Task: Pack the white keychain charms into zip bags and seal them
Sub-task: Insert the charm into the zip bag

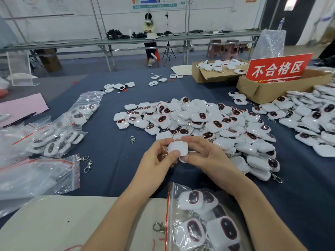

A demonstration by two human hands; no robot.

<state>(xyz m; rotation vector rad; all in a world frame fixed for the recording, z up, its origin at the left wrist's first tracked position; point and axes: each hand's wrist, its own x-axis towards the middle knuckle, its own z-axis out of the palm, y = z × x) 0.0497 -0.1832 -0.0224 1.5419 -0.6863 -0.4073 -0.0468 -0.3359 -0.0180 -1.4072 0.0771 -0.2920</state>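
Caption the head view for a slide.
Left hand and right hand hold a white plastic keychain charm between the loose charm pile and a part-filled clear zip bag.

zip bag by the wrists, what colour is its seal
Red seal strip on the zip bag, head view.

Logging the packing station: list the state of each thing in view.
White plastic keychain charm: held up by both hands.
Left hand: pinching the charm.
Right hand: pinching the charm.
Near clear zip bag: partly filled with charms; seal unclear.
Left clear zip bags: filled, lying flat.
Pile of loose white charms: unpacked.
Brown cardboard box with red sign: flaps open.
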